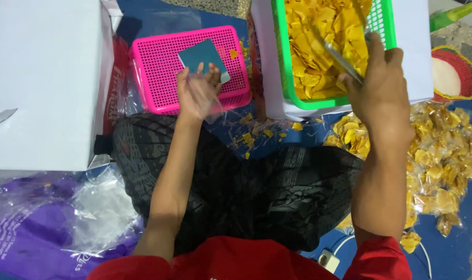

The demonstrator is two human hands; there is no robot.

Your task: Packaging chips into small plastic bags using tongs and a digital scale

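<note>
On a blue floor mat [277,137], the right hand [382,88] grips metal tongs [339,58] in the green basket [382,23] of yellow chips [311,46]. The left hand [197,93], fingers loosely curled, holds a clear bag [215,106] over the pink basket [161,70].

A small clear plastic bag [207,96] is hanging open and looking blurry, over the near edge of the pink basket [163,67] on the left. A shiny metal scoop [339,59] is lying tilted in the pile of yellow chips [311,46]. The chips are filling the green basket [280,62] on the far right.
</note>
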